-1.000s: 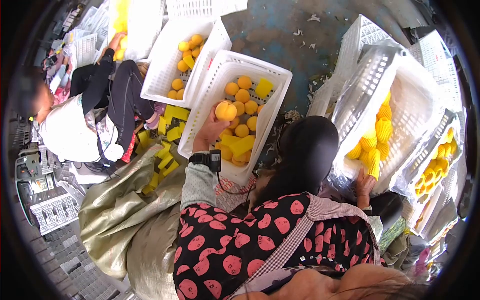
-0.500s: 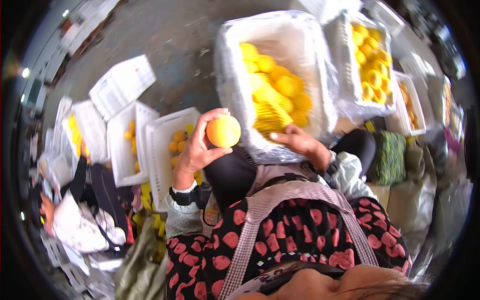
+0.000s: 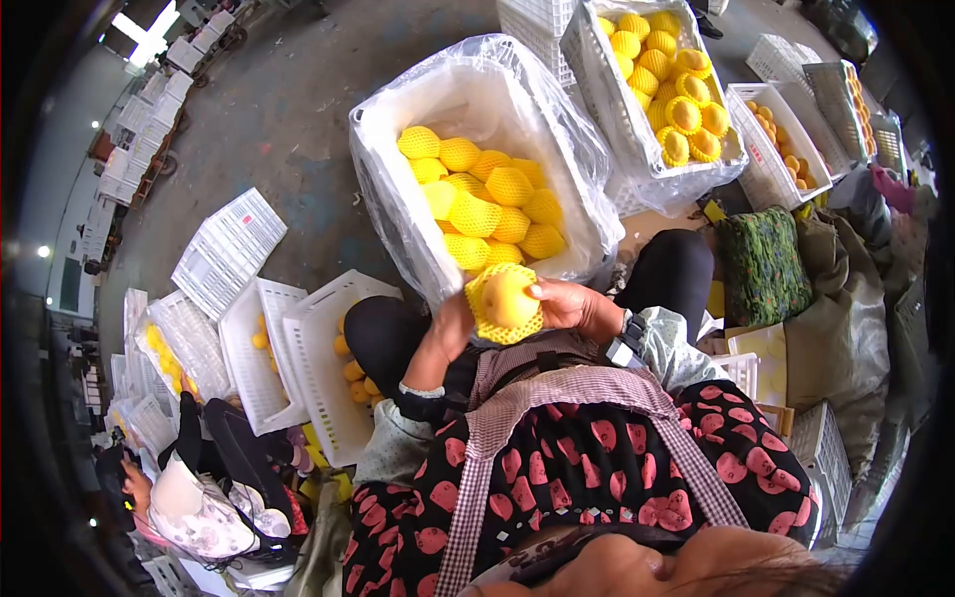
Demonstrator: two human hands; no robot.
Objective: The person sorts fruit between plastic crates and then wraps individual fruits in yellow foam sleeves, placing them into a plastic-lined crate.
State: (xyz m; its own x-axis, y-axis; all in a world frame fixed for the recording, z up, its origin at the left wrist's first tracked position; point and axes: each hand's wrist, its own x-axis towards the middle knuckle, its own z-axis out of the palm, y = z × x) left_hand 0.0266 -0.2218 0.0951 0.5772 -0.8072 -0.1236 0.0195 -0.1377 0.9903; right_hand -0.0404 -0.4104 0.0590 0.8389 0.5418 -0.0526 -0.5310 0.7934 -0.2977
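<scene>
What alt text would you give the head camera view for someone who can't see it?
Seen from above, a person's left hand and right hand hold a yellow fruit half wrapped in a yellow foam net. Just beyond stands a plastic-lined white crate of netted fruit; another person sits lower left among more crates.

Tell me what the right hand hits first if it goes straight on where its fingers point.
The right hand meets the net-wrapped fruit it already holds; just beyond that, probably the left hand.
</scene>
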